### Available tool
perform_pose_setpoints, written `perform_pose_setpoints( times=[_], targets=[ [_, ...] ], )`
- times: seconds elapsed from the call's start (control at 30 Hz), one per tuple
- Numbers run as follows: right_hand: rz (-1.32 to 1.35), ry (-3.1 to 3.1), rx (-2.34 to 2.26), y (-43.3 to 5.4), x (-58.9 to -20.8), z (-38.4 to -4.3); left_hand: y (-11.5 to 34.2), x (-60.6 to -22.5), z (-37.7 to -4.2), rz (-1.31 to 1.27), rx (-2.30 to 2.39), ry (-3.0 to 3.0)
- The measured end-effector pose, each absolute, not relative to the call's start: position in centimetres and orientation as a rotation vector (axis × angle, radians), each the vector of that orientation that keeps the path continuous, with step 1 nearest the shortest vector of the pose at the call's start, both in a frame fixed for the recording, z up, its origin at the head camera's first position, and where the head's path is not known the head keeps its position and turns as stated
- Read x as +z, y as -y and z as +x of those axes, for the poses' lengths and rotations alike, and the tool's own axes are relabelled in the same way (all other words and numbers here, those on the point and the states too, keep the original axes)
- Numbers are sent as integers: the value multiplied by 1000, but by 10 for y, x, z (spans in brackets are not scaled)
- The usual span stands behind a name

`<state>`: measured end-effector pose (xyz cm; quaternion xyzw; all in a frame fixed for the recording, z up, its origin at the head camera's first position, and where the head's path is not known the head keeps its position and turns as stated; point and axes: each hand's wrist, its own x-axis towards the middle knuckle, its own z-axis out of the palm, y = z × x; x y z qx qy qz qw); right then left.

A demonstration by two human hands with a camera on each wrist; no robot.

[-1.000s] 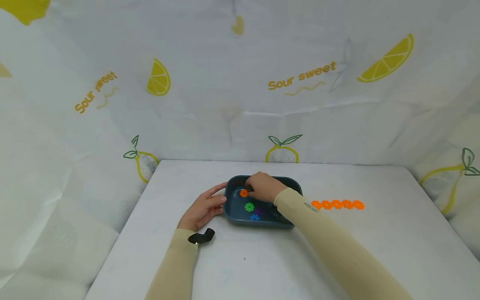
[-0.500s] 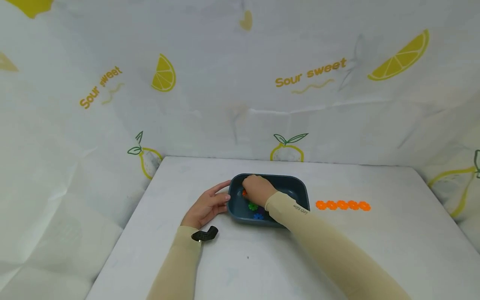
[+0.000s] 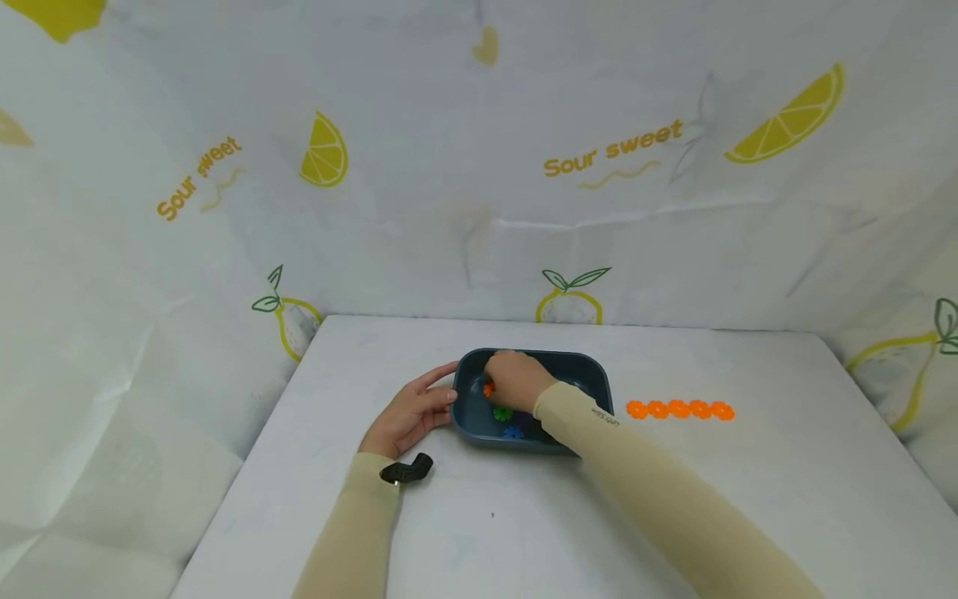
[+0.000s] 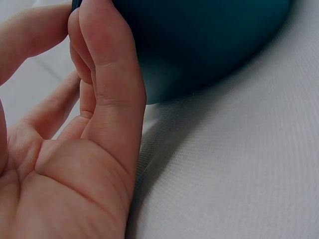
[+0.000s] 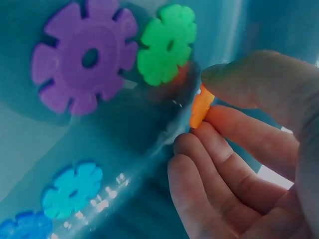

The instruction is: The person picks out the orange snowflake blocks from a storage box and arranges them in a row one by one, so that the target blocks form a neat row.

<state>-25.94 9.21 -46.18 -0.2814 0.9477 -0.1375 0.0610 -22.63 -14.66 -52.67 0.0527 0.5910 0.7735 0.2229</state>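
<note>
My right hand (image 3: 518, 378) reaches down into a dark teal tray (image 3: 599, 372). In the right wrist view its thumb and fingertips pinch an orange interlocking disc (image 5: 201, 107), seen edge-on close to the tray's wall. A green notched disc (image 5: 168, 45) and a larger-looking purple one (image 5: 85, 59) lie near it, with a light blue disc (image 5: 73, 189) and a darker blue disc (image 5: 25, 226) farther off. My left hand (image 3: 407, 418) rests against the tray's left side, fingers mostly straight. In the left wrist view its thumb (image 4: 112, 55) touches the tray wall.
To the right of the tray, several orange discs (image 3: 679, 408) lie in a row on the white table (image 3: 786, 474). A black strap-like piece (image 3: 407, 468) sits at the left wrist. A white cloth backdrop (image 3: 419, 241) with lemon prints rises behind the table.
My right hand has shifted slightly left and down within the tray and now pinches the orange disc there. The left hand stays at the tray's side.
</note>
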Motion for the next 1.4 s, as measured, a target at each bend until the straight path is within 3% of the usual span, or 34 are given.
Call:
perform_pose_setpoints(
  times=[0.73,1.4],
  targets=[
    [-690,-2717,-819,-158,-436,-250,152,-531,-225,97,2145,-1653],
    [-335,-2904,-1146,-305,-449,-225,140,-528,-223,142,2150,-1610]
  ],
)
